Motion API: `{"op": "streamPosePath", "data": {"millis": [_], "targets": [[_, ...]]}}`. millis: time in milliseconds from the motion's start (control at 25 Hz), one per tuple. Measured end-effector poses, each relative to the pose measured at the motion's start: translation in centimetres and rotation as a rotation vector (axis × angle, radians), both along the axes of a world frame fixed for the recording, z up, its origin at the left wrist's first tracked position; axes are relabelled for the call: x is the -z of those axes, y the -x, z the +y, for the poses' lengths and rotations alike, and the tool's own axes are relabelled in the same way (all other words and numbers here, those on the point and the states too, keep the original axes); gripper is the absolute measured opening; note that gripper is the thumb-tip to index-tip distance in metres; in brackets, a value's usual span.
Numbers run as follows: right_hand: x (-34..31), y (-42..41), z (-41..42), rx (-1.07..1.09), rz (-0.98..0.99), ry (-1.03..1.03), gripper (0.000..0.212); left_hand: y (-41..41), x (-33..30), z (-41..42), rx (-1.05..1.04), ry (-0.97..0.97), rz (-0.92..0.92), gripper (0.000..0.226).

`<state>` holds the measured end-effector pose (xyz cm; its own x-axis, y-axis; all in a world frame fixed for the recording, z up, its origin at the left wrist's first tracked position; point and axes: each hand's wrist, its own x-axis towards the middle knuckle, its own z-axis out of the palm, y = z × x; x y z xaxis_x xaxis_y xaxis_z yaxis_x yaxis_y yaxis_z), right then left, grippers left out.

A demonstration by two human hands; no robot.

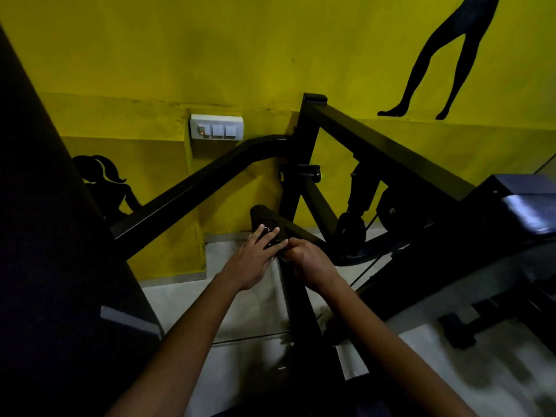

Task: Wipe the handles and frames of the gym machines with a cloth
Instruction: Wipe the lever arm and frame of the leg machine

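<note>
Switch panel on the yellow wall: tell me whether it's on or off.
Cannot tell for the rockers. The switch panel shows a small red light at its left; its rocker positions are too small to read.

Arms: both bare forearms are stretched forward and downward, converging.
Left hand (254, 258): fingers are laid out straight.
Right hand (311, 261): fingers are curled into a grip.

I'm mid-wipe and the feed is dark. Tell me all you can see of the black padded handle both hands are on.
The black cylindrical padded handle looks matte, like foam or rubber, with a rounded end pointing up and away toward the yellow wall. It sits at the end of a black metal bar running down to the right into the machine frame. The left hand rests on it with straight, spread fingers, a ring on one. The right hand is curled against its lower part. A cloth cannot be made out in the dark.
</note>
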<state>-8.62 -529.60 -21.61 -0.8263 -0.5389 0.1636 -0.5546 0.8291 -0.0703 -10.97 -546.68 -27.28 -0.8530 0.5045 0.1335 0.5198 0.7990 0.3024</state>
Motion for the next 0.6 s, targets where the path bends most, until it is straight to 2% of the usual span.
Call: {"op": "streamPosePath", "data": {"millis": [200,600], "targets": [[-0.7,-2.5,0.4,-0.021,0.001,0.053,0.021,-1.9,-0.1,0.9,0.026,0.031,-0.009,0.048],[-1.5,-9.3,1.8,-0.061,-0.006,0.054,0.015,-7.4,-2.2,2.4,-0.016,-0.068,-0.136,0.051]]}}
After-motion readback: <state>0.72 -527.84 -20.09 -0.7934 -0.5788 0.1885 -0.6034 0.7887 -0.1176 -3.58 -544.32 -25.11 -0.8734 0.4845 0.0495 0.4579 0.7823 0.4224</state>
